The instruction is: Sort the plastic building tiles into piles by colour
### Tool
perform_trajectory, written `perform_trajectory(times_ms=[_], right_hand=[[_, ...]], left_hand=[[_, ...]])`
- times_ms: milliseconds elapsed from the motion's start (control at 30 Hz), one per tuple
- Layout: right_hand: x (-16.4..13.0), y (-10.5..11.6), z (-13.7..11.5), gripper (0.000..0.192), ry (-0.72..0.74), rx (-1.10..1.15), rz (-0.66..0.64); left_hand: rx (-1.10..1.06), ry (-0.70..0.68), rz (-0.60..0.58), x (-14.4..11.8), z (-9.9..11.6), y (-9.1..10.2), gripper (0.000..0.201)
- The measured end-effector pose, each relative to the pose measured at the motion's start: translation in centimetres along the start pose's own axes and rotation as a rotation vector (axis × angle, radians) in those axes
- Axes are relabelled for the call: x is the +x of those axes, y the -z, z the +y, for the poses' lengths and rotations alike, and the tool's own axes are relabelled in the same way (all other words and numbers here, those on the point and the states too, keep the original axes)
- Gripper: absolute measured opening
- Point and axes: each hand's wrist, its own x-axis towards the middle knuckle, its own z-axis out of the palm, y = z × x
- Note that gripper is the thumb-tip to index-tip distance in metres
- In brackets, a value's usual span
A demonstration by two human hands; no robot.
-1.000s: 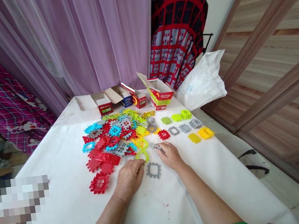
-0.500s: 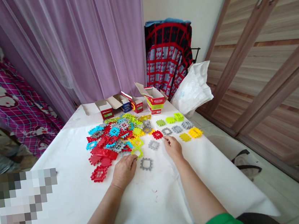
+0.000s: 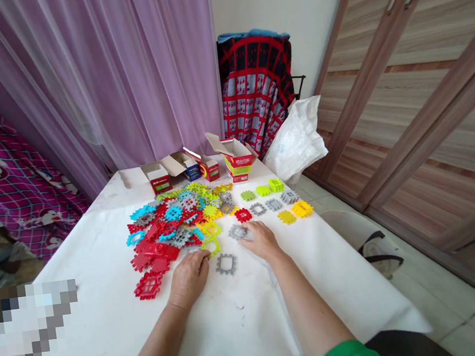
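My right hand (image 3: pixel 263 240) has its fingers closed at the right edge of a grey interlocking square tile (image 3: pixel 236 232) lying on the white-covered table. My left hand (image 3: pixel 190 281) rests on the table with curled fingers, their tips at the near edge of a yellow-green frame tile (image 3: pixel 211 247); whether anything is pinched in them is hidden. Between the hands, nearer me, lies a grey open square frame tile (image 3: pixel 226 264). Beyond my left hand spreads a mixed pile of toothed tiles, with a red domed piece (image 3: pixel 158 250) on its near side.
Short rows of sorted tiles stand at the right: a red tile (image 3: pixel 242 215), a grey frame (image 3: pixel 257 209), green stacks (image 3: pixel 276 185) and a yellow stack (image 3: pixel 302 209). Opened cardboard boxes (image 3: pixel 239 163) line the far edge. A white bag (image 3: pixel 296 142) stands behind the table's right corner.
My right hand has moved left and slightly nearer me, from beside the red tile to the grey square tile. My left hand stays by the yellow-green frame. The whole view has shifted slightly.
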Motion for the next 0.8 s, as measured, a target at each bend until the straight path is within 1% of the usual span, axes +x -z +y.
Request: perform_trajectory(times_ms=[167, 200, 267, 367, 467, 533, 633, 700, 800], right_hand=[[0.0, -0.3, -0.3, 0.039, -0.043, 0.03, 0.054], [0.1, -0.2, -0.2, 0.041, -0.048, 0.044, 0.087], [0.5, 0.2, 0.4, 0.044, -0.064, 0.069, 0.196], [1.5, 2.1, 2.8, 0.046, -0.16, 0.058, 0.392], [3.1, 5.3, 6.7, 0.047, -0.38, -0.026, 0.506], [4.2, 7.4, 9.4, 0.047, -0.53, -0.106, 0.503], [5.7, 9.4, 12.3, 0.047, -0.68, -0.174, 0.413], [6.4, 9.8, 13.3, 0.048, -0.726, -0.199, 0.362], [7.0, 9.3, 14.0, 0.05, -0.739, -0.234, 0.326]], left_hand=[[-0.033, 0.011, 0.004, 0.0, -0.2, 0.0, 0.023], [-0.039, 0.012, 0.003, 0.0, -0.2, 0.0, 0.022], [-0.053, 0.015, -0.001, 0.0, -0.3, 0.0, 0.022], [-0.098, 0.026, -0.011, 0.1, -0.5, 0.0, 0.022], [-0.154, 0.055, -0.018, 0.2, -0.8, 0.1, 0.021], [-0.184, 0.069, -0.018, 0.3, -1.0, 0.0, 0.021], [-0.215, 0.088, -0.008, 0.5, -1.2, -0.3, 0.02], [-0.23, 0.1, -0.001, 0.5, -1.3, -0.4, 0.02], [-0.245, 0.109, -0.005, 0.5, -1.4, -0.5, 0.02]])
